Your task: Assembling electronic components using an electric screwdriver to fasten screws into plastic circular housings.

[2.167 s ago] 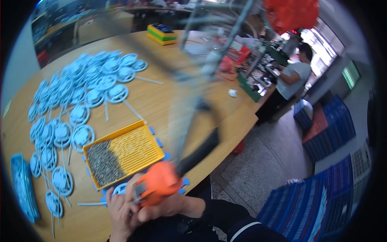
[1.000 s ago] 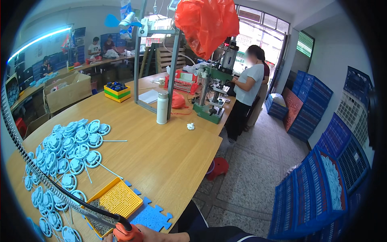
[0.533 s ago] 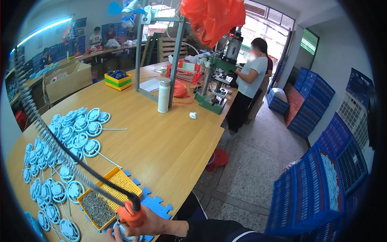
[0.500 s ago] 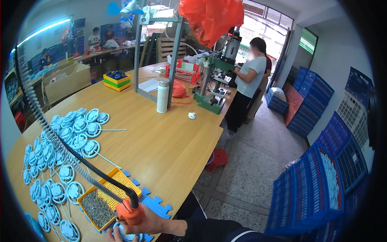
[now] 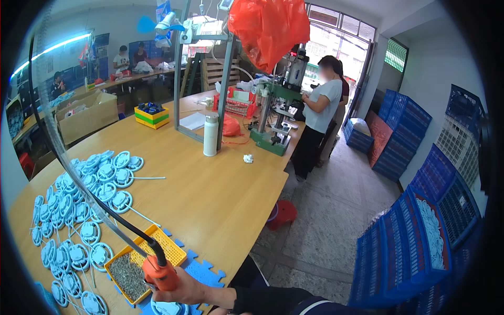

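My right hand (image 5: 184,287) is wrapped around an orange power screwdriver (image 5: 159,273), which hangs from a black cable and a coiled cord. Just below it, a light blue round plastic piece (image 5: 167,307) lies partly cut off by the lower edge. Whether the screwdriver's tip touches that piece is hidden. A sliver of skin under my right wrist may be my left hand (image 5: 219,311); its fingers do not show. Beside the screwdriver, a yellow basket (image 5: 170,248) holds a heap of small metal screws (image 5: 127,275). Blue foam matting (image 5: 203,273) lies under the work spot.
Many light blue round pieces (image 5: 79,212) with thin stems are piled on the left. A white bottle (image 5: 210,135), a metal frame (image 5: 224,79) and a green press (image 5: 270,139) stand farther back. A person (image 5: 323,100) stands beyond. Blue crates (image 5: 388,257) are stacked right.
My right hand and the screwdriver have shifted slightly up and left. The fingers of my left hand, seen earlier on the light blue piece, no longer show there.
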The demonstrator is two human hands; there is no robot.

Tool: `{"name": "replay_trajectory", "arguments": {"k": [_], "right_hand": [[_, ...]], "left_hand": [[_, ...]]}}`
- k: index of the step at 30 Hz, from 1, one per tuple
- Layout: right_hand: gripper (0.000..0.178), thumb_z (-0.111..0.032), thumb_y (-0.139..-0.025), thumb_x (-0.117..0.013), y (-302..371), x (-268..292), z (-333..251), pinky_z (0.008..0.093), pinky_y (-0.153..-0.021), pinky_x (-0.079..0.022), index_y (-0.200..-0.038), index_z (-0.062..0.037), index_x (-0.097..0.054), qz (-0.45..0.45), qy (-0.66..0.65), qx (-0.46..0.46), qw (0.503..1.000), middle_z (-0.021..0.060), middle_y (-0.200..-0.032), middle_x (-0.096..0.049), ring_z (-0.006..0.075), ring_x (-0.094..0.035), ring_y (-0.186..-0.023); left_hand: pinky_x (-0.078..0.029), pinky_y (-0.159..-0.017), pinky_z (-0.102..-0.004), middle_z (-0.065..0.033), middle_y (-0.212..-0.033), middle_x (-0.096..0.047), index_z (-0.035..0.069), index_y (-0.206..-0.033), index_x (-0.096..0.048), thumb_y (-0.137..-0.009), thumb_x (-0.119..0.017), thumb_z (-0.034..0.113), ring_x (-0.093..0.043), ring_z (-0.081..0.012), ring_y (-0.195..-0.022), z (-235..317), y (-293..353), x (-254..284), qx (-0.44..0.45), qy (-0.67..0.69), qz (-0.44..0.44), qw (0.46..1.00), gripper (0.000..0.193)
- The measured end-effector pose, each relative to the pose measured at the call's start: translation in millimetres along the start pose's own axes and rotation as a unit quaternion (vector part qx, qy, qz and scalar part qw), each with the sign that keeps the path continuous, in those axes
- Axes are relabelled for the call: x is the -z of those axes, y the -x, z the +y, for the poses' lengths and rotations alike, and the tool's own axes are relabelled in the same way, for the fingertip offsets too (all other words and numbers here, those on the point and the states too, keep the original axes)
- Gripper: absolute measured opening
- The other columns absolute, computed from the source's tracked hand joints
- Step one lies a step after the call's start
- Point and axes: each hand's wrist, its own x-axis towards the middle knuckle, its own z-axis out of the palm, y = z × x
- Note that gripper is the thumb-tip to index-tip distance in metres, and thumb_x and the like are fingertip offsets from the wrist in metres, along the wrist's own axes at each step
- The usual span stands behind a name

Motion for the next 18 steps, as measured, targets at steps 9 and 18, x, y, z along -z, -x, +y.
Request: {"name": "replay_trajectory", "arguments": {"k": [9, 18], "right_hand": [[0.047, -0.022, -0.075, -0.079, -2, -3, -6, 0.0287, -0.082, -0.046, -0.11, -0.0061, -0.052, 0.008, -0.006, 0.018, 1.0, 0.0022, -0.097, -0.057, 0.0104, -0.053, -0.095], [0.055, -0.05, -0.076, -0.072, -10, 13, -1, 0.0301, -0.059, -0.045, -0.099, -0.0051, -0.051, 0.004, -0.027, 0.066, 0.997, 0.0057, -0.073, -0.055, 0.0165, -0.054, -0.065]], "left_hand": [[-0.041, -0.064, -0.0307, -0.0063, -0.074, -0.046, 0.005, -0.122, -0.056, -0.08, -0.061, 0.012, -0.051, -0.0211, -0.071, -6, 18, -1, 0.01, 0.017, -0.089, 0.996, 0.043], [-0.038, -0.087, -0.0427, -0.0174, -0.119, -0.048, 0.004, -0.124, -0.052, -0.066, -0.078, 0.042, -0.047, -0.0342, -0.104, -68, 182, -33, 0.48, -0.142, 0.064, 0.863, 0.074]]}}
